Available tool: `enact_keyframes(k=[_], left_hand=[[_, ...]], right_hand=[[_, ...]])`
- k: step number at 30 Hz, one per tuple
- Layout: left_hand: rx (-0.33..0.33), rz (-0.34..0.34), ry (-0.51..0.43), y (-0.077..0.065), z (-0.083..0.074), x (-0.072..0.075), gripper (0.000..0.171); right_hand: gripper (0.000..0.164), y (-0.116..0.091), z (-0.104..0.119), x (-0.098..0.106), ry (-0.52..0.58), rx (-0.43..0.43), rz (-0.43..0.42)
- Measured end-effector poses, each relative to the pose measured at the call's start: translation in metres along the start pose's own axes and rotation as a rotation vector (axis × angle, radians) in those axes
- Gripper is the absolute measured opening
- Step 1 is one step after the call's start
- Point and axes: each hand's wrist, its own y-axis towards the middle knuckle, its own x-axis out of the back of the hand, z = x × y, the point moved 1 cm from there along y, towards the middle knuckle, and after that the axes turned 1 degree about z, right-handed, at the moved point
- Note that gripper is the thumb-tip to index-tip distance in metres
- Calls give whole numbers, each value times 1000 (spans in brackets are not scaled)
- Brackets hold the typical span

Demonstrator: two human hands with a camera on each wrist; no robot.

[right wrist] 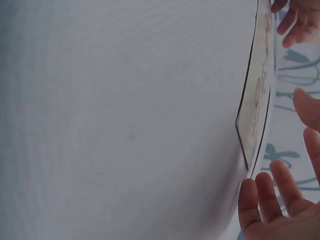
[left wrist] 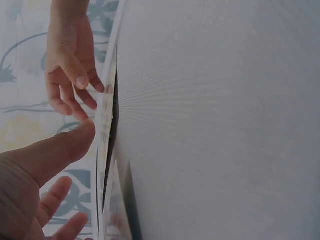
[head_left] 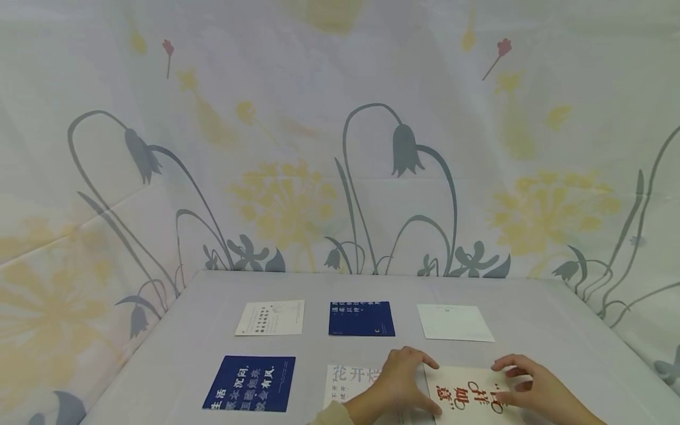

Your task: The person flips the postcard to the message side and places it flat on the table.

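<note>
A cream card (head_left: 462,378) printed with red characters lies at the near right of the table, between both hands. My left hand (head_left: 401,381) is at its left edge, thumb and fingers spread apart with the fingertips right at the border. Over the card's right side is my right hand (head_left: 539,389), its fingers loosely bent and overlapping the card in this view. In the left wrist view the left thumb (left wrist: 60,150) stands apart from the fingers. The right wrist view has the right fingers (right wrist: 267,197) relaxed beside the card's corner.
Left of the hands lies a white card (head_left: 340,383) with grey characters, partly covered by the left hand. A blue card (head_left: 255,383) is farther left. The back row has a white card (head_left: 271,319), a blue card (head_left: 361,321) and a pale card (head_left: 457,324). Flowered cloth (head_left: 297,136) surrounds the table.
</note>
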Motion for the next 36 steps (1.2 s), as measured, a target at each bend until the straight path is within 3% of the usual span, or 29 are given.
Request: enact_keyframes(k=[3, 6, 10, 14, 22, 30, 32, 36], left_hand=[[-29, 13, 72, 0, 0, -1, 56], [-42, 28, 123, -1, -1, -2, 56], [-23, 65, 154, 0, -2, -1, 55], [-17, 89, 170, -1, -2, -1, 53], [-34, 95, 224, 1, -1, 0, 54], [-3, 109, 203, 2, -2, 0, 58], [-4, 105, 204, 3, -2, 0, 58], [1, 71, 171, 4, -2, -1, 56]], right_hand=[[51, 0, -3, -2, -16, -77, 34], [49, 0, -6, -3, -60, -61, 92], [44, 0, -11, 0, -124, 109, 179], [39, 1, -16, 2, -153, 192, 212], [38, 3, -21, 2, -193, 260, 196], [42, 5, -26, -1, -98, 520, 111], [44, 5, -25, 0, -81, 503, 116], [50, 2, -18, 1, -61, 355, 141]])
